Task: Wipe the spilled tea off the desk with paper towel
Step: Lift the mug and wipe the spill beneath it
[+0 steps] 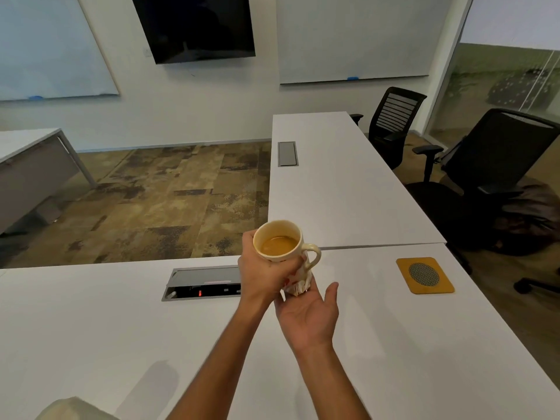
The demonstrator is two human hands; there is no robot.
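Tilting toward the camera, a cream mug (283,253) of tea (278,244) hangs above the white bench (91,328), its long axis leaning so the mouth faces up and back and the handle points right. The left hand (262,278) wraps its fingers (295,265) around the mug's body, hiding most of the red pattern on the side. Under the mug's base the right hand (309,316) lies palm up, fingers spread wide and holding nothing; whether it touches the base is hard to tell. No spill or wet patch can be made out on the bench. At the bottom left edge a pale, crumpled shape (75,409) is cut off, too little showing to name it. A yellow coaster (424,275) lies to the right, well apart. A cable box (203,283) sits open just left of the left hand.
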